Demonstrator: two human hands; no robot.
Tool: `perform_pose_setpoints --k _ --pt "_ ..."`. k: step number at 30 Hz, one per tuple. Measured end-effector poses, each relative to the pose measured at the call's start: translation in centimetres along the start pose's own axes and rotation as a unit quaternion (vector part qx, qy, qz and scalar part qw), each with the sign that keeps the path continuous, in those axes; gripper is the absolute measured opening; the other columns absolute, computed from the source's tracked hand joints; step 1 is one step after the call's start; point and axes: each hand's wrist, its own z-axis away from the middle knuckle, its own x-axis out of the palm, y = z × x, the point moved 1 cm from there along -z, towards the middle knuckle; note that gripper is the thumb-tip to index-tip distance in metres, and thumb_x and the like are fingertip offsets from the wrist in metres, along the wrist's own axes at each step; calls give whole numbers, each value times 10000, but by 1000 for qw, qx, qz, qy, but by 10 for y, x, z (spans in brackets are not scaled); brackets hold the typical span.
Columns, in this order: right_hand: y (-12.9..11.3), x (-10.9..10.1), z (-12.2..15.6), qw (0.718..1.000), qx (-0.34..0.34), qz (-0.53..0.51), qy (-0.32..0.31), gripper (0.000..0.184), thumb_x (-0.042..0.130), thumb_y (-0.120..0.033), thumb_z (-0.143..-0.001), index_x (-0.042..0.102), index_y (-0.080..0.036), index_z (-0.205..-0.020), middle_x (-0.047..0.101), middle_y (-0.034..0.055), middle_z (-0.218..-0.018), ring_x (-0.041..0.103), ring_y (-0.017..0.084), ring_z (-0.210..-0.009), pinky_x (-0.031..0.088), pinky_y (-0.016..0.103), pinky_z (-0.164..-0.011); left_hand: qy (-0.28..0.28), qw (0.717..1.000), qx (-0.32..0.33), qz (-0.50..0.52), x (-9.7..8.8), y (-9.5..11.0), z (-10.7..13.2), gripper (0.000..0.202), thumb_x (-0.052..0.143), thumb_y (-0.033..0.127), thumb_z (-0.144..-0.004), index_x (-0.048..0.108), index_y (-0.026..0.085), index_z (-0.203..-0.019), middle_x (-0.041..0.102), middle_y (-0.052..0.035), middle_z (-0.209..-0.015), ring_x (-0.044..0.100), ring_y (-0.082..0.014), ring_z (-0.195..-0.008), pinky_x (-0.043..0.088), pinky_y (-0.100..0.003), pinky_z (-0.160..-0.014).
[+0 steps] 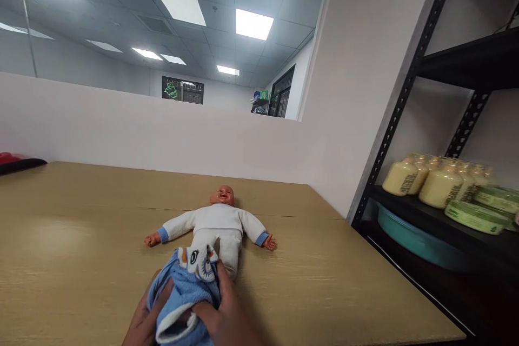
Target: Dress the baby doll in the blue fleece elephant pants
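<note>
A baby doll (221, 219) lies on its back on the wooden table, head away from me, arms spread, in a white outfit with blue cuffs. In front of its legs I hold a small blue terry garment (184, 289) with white trim and an animal face on it. My left hand (148, 311) is closed on the garment's left side. My right hand (225, 311) grips its right side, with the thumb at the white-edged opening. The garment covers the doll's lower leg on the left; whether it is around that leg, I cannot tell.
The wooden table (308, 281) reaches a white wall with a window above it. On the right, a black shelf rack (389, 194) carries yellow bottles (440, 186), green round tubs (478, 216) and a teal basin (417, 240). A red and black object (20, 163) sits at the far left.
</note>
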Motion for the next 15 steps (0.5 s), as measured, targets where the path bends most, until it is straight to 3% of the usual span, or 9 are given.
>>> perform_pose_setpoints --k 2,5,9,12,15 --pt "11 1 -3 999 -6 17 30 956 791 -274 -818 389 -145 -1676 520 148 -1666 465 327 -1558 291 513 -1332 -13 997 71 -31 8 2 -11 723 950 794 -562 789 261 -1024 837 -79 -1096 752 -394 -1168 661 -395 -936" --pt "21 -1 -6 999 -9 26 43 879 793 -308 -855 446 -164 -1650 547 151 -1644 494 337 -1535 322 515 -1319 -41 988 132 -66 16 6 -23 607 950 728 -625 741 250 -935 814 -68 -1028 765 -342 -1031 643 -323 -825" --pt "9 -11 -1 995 -8 91 49 832 808 -296 -843 512 -139 -1604 551 186 -1628 470 371 -1546 293 551 -1325 -23 991 118 -65 20 13 -27 660 968 720 -576 715 252 -966 793 -64 -1034 749 -345 -1042 649 -340 -862" --pt "-8 -19 8 992 -33 121 -9 718 773 -235 -843 606 -213 -1541 598 130 -1593 481 371 -1537 310 546 -1315 -2 995 83 -55 17 12 -29 785 958 800 -518 741 238 -1022 803 -79 -1093 713 -380 -1188 654 -349 -901" --pt "-12 -26 13 988 -38 142 -37 709 761 -200 -824 637 -256 -1520 661 109 -1516 550 376 -1467 373 544 -1275 -20 996 63 -57 9 4 -28 807 951 802 -543 775 231 -1086 816 -95 -1197 656 -418 -1329 636 -392 -1007"
